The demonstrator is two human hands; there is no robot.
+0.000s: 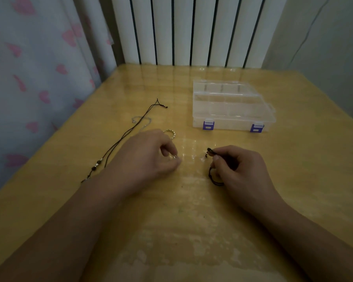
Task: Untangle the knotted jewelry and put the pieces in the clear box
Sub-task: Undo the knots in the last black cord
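My left hand (149,157) pinches a small silvery piece (174,157) at its fingertips, just above the table. My right hand (238,167) grips a black cord bracelet (212,176); one end sticks up past my thumb and a loop hangs below it. A long black beaded cord necklace (118,139) lies stretched out on the left. A thin silver chain (141,120) lies beside it. A beaded ring-shaped bracelet (170,132) peeks out behind my left hand. The clear box (232,106), lid closed with purple latches, sits at the right rear.
The yellow wooden table (192,220) has a glossy clear cover. A white radiator (192,29) stands behind it, a curtain with pink hearts (29,78) hangs on the left, and a wall is on the right.
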